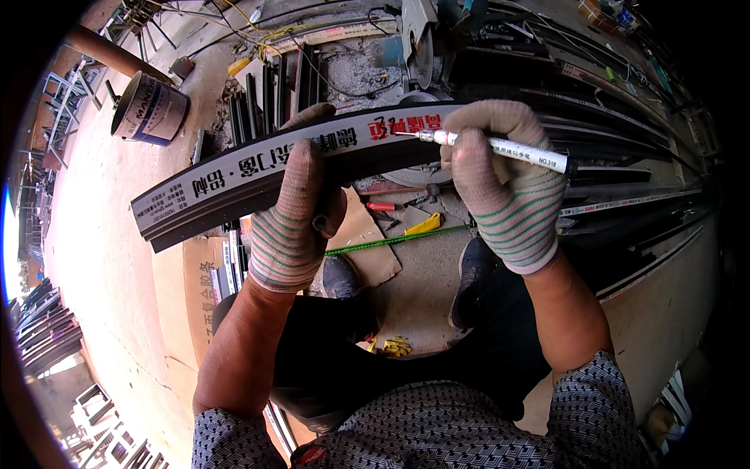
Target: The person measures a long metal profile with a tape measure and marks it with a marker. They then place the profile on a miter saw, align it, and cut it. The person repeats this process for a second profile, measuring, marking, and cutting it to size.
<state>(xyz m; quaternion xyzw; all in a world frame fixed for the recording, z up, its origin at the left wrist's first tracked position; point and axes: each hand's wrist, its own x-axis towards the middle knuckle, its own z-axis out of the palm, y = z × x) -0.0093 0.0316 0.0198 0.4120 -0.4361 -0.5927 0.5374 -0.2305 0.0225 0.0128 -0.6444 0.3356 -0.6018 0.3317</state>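
A black metal profile point(262, 187) with a printed white film along its face is held up in front of me. My left hand point(289, 215), in a striped knit glove, is closed around its middle, the thumb lying across the film. A small dark round end point(319, 223) shows by that palm; I cannot make out what it is. My right hand point(508, 187), gloved the same way, pinches a white marker pen point(516, 150). The pen's thin tip points left, over the film near the profile's right part. That hand covers the profile's right end.
A cut-off saw point(422, 47) with a round blade stands ahead. Long black profiles point(625, 148) are stacked at the right, shorter ones point(269, 94) ahead left. A bucket point(152, 109) stands far left. Between my shoes lie cardboard point(363, 234), a yellow knife point(423, 225) and a green strip point(391, 241).
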